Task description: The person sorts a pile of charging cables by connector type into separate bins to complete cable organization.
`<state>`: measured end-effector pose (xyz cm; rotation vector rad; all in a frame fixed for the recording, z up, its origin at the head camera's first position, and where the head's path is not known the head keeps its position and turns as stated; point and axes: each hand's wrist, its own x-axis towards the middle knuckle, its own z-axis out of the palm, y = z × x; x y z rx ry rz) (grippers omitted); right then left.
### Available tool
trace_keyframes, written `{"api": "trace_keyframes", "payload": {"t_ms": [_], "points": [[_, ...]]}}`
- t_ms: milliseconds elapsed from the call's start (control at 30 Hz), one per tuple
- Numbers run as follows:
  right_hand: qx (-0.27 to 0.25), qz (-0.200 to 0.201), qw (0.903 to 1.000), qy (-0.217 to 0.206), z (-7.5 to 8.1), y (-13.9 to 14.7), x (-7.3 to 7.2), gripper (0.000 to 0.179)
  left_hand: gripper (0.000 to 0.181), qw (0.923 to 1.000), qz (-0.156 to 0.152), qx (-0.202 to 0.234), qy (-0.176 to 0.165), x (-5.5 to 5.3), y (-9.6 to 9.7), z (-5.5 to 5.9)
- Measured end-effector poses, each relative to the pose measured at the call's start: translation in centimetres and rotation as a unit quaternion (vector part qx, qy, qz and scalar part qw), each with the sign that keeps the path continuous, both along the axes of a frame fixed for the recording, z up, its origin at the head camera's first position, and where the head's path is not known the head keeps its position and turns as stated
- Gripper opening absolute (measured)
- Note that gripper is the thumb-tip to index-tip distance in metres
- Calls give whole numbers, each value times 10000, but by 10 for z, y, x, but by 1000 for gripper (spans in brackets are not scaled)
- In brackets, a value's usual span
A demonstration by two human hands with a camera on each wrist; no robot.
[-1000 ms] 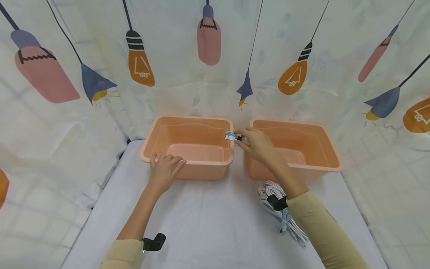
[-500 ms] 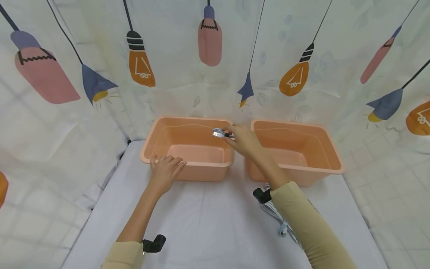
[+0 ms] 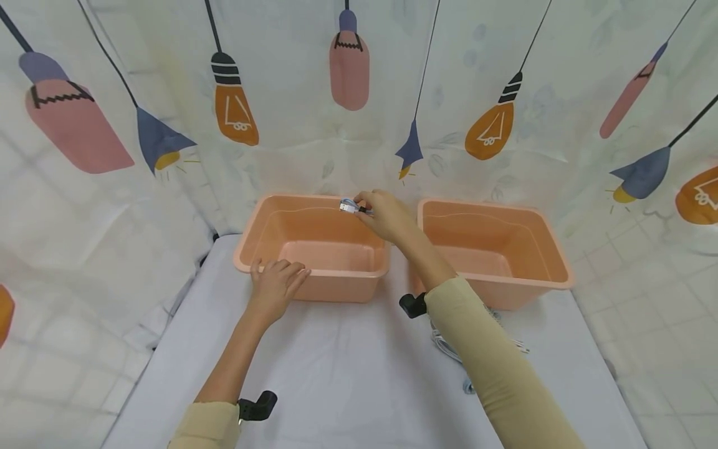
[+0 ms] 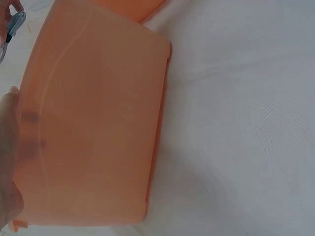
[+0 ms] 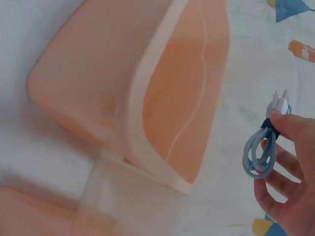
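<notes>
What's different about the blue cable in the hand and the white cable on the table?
The blue cable is held up by the right hand; the white cable lies on the table.
The blue cable looks light blue with a white plug; the white cable's loops are white.
The blue cable is easy to see; the white cable is partly hidden behind a sleeve.
Both are gathered in loops.

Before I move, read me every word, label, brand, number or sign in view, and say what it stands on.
No readable text in any view.
Light-blue coiled cable with white plug, in the right hand: any mark is too small to read.
Left peach plastic bin, right peach plastic bin: no text visible.
White backdrop printed with lamps: drawings only.
Black left-wrist device: too small to tell.
</notes>
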<state>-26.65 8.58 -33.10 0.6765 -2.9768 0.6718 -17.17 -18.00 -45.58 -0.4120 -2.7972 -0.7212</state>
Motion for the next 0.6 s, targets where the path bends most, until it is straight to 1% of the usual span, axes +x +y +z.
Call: {"api": "trace_keyframes", "payload": {"t_ms": [33, 133, 267, 400, 600], "points": [[-5, -38, 10000, -44, 0, -1, -2, 36, 35, 10000, -5, 9, -2, 0, 0, 0], [-33, -158, 9998, -142, 2, -4, -8, 50, 35, 10000, -23, -14, 36, 2, 1, 0], [-5, -281, 9994, -208, 4, -2, -9, 68, 35, 9999, -44, -92, 59, 2, 1, -1], [12, -280, 9995, -148, 1, 4, -5, 69, 37, 9999, -42, -149, 71, 2, 1, -1], [-129, -276, 9995, 9, -3, 22, 10, 68, 33, 9998, -57, -35, 179, 1, -2, -3]]}}
